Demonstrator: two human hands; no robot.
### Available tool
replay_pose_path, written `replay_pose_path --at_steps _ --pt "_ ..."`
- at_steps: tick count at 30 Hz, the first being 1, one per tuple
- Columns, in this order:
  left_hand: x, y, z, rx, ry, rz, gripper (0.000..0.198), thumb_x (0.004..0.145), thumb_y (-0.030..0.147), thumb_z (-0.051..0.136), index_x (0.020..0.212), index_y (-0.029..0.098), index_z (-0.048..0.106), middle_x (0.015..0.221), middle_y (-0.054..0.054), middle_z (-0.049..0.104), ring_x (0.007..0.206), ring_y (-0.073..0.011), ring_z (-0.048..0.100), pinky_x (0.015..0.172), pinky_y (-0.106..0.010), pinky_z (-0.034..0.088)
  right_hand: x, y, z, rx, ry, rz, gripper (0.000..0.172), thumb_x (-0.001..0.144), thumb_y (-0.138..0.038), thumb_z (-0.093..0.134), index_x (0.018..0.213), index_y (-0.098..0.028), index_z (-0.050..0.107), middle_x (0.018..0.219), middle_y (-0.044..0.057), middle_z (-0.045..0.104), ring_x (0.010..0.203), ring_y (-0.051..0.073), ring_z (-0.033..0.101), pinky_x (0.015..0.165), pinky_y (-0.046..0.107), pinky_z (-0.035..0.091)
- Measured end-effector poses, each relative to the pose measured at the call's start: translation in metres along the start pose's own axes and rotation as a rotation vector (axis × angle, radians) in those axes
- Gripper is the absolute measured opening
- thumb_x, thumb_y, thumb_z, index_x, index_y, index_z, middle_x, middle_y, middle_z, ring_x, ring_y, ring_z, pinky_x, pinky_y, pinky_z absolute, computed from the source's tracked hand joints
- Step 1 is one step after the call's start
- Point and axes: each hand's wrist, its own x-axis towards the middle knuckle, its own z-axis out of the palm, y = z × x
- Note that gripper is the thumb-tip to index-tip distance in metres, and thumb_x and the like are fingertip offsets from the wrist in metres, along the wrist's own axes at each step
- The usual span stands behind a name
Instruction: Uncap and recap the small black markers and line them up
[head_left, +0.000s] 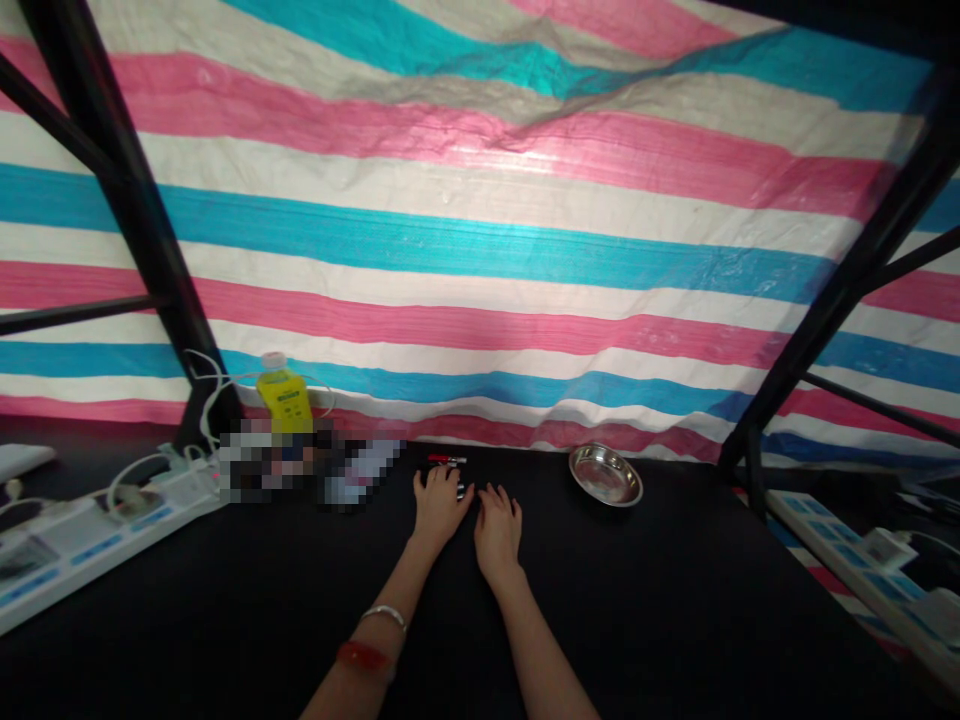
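My left hand (442, 507) lies palm down on the black table, its fingers spread over and beside a few small slim items. Just past its fingertips is a small red item (448, 459) with a light-coloured end. Between its thumb and forefinger shows a small silvery piece (460, 491), partly covered by the hand; its kind is too small to make out. Close by on the right, my right hand (499, 525) rests palm down with its fingers stretched forward and nothing visible in them. Farther right sits a shallow round metal dish (606, 476).
A yellow bottle (286, 398) stands at the back left, near blurred-out items. White power strips (97, 550) with plugs and cables run along the left side, and another power strip (847, 570) lies at the right. Black frame posts and a striped sheet (480, 250) bound the table (637, 620).
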Motion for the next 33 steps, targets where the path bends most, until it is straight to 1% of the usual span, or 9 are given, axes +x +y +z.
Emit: replay_pose_path --at_steps 4,9,15,18,20,23,27,30,33 --pt "0.001 0.002 -0.005 0.004 -0.006 -0.098 0.031 0.080 0.040 0.050 0.094 0.016 0.062 0.109 -0.014 0.059 0.105 -0.0290 0.051 0.096 -0.054 0.028 -0.001 -0.001 0.000 0.001 0.005 0.009 0.041 0.085 -0.009 0.032 0.116 -0.019 0.058 0.129 0.006 0.053 0.126 0.022 0.040 0.103 0.042 0.024" --pt "0.004 0.004 -0.014 0.007 -0.014 -0.175 0.025 0.075 0.040 0.053 0.085 0.018 0.062 0.099 -0.010 0.059 0.102 -0.0276 0.051 0.095 -0.052 0.028 -0.001 0.001 0.001 0.015 0.020 0.004 0.040 0.085 -0.009 0.033 0.114 -0.019 0.059 0.128 0.006 0.054 0.125 0.022 0.041 0.102 0.042 0.024" --pt "0.008 -0.002 -0.014 -0.064 0.014 -0.247 0.033 0.071 0.037 0.058 0.095 0.016 0.058 0.106 -0.012 0.053 0.102 -0.0269 0.050 0.086 -0.040 0.040 -0.002 0.003 0.003 0.030 0.043 -0.004 0.038 0.085 -0.009 0.035 0.113 -0.019 0.060 0.127 0.007 0.055 0.124 0.022 0.042 0.102 0.042 0.025" --pt "0.009 -0.006 -0.012 -0.090 0.016 -0.269 0.033 0.069 0.034 0.059 0.097 0.015 0.057 0.106 -0.012 0.051 0.101 -0.0281 0.051 0.083 -0.039 0.043 -0.002 0.005 0.004 0.040 0.060 -0.008 0.039 0.085 -0.009 0.035 0.113 -0.019 0.060 0.126 0.007 0.056 0.124 0.022 0.042 0.102 0.043 0.026" --pt "0.010 -0.008 -0.011 -0.128 0.066 -0.266 0.033 0.068 0.030 0.060 0.098 0.015 0.057 0.106 -0.012 0.050 0.101 -0.0284 0.051 0.084 -0.041 0.044 -0.002 0.005 0.006 0.048 0.075 -0.003 0.039 0.084 -0.008 0.036 0.113 -0.018 0.060 0.126 0.008 0.056 0.123 0.022 0.043 0.102 0.043 0.027" --pt "0.010 -0.007 -0.011 -0.215 0.251 -0.169 0.036 0.069 0.026 0.061 0.102 0.014 0.055 0.112 -0.013 0.046 0.107 -0.0281 0.049 0.092 -0.042 0.042 0.000 0.007 0.007 0.074 0.112 0.014 0.038 0.082 -0.008 0.038 0.111 -0.016 0.062 0.125 0.010 0.056 0.122 0.023 0.044 0.102 0.043 0.029" --pt "0.004 0.000 -0.012 -0.292 0.454 0.069 0.051 0.073 0.025 0.060 0.121 0.014 0.044 0.128 -0.015 0.033 0.120 -0.0284 0.040 0.099 -0.042 0.039 0.005 0.010 0.004 0.270 0.267 0.002 0.034 0.087 -0.017 0.035 0.106 -0.014 0.064 0.116 0.012 0.062 0.117 0.023 0.049 0.099 0.039 0.034" --pt "-0.003 0.005 -0.008 -0.304 0.466 0.201 0.057 0.075 0.026 0.059 0.127 0.015 0.037 0.132 -0.017 0.027 0.124 -0.0286 0.036 0.100 -0.041 0.039 0.009 0.011 -0.001 0.515 0.328 -0.018 0.038 0.090 -0.031 0.032 0.105 -0.014 0.063 0.108 0.012 0.065 0.107 0.020 0.056 0.093 0.033 0.041" --pt "-0.008 0.006 -0.003 -0.285 0.361 0.257 0.053 0.077 0.026 0.057 0.126 0.017 0.038 0.132 -0.016 0.030 0.125 -0.0282 0.035 0.100 -0.042 0.039 0.011 0.010 -0.006 0.633 0.271 -0.017 0.038 0.088 -0.036 0.036 0.102 -0.015 0.065 0.104 0.011 0.066 0.098 0.019 0.060 0.087 0.030 0.045"
